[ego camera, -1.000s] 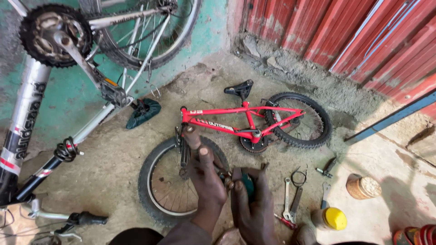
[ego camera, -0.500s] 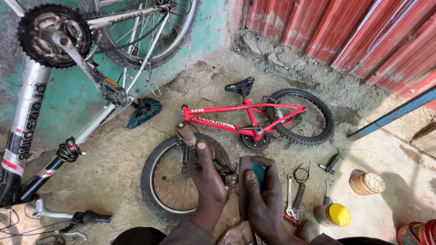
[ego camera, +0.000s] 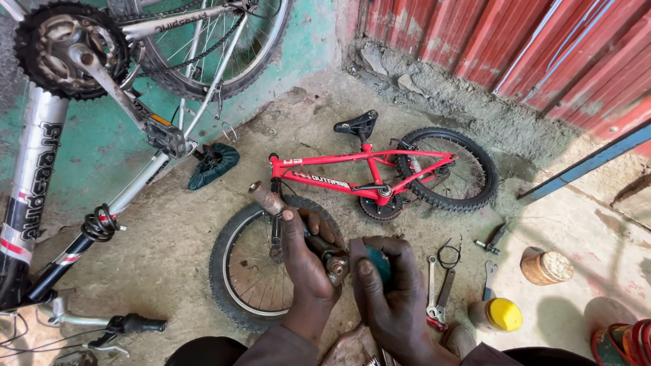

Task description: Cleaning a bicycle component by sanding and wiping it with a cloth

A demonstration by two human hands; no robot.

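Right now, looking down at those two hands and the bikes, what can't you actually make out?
- Head view: the teal thing in the right hand; the fingers wrap it, so its shape is hidden.
- Head view: where the rusty tube meets the part by the left hand; the palm covers it.
- Head view: the silver bicycle; the frame edges cut it off.
- Head view: the red bicycle fork; hands hide it.
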